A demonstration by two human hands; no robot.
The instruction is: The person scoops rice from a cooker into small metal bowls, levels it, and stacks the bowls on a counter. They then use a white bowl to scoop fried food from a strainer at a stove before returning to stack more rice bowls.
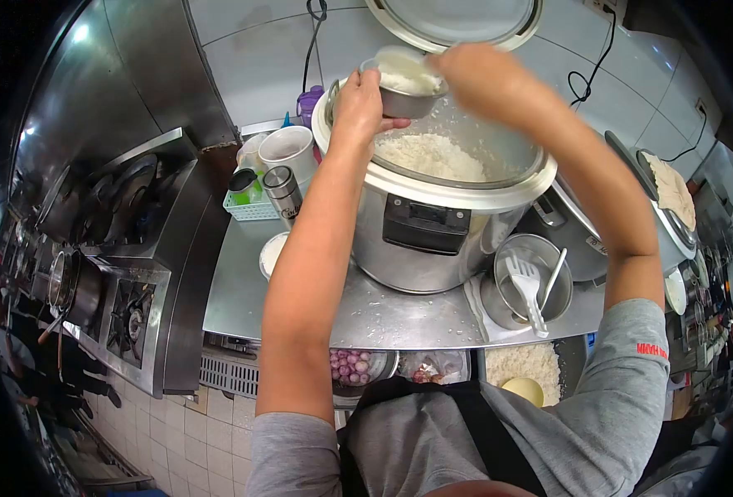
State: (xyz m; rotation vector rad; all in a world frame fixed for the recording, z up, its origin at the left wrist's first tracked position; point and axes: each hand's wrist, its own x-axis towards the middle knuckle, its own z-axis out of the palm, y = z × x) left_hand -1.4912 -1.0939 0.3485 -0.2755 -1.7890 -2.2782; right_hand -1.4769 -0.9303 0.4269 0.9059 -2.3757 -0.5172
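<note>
My left hand (pixel 362 108) grips the side of a metal bowl (pixel 408 103) with white rice in it, above the open rice cooker (pixel 433 199). Across the bowl's far side, my right hand (pixel 474 73) is closed and smeared by motion; it seems to hold a pale scoop (pixel 399 62) whose head is over the bowl. Cooked rice (pixel 431 157) lies inside the cooker, and the cooker's lid (pixel 457 18) stands raised behind it.
Right of the cooker, a metal pot (pixel 507 296) holds a white fork-like utensil (pixel 526 286). A flask (pixel 282 189), a white tub (pixel 287 149) and a green basket (pixel 253 210) stand left. Below the counter (pixel 399 319) are onions (pixel 350 364) and a rice tray (pixel 520 363). A stove (pixel 130 315) is far left.
</note>
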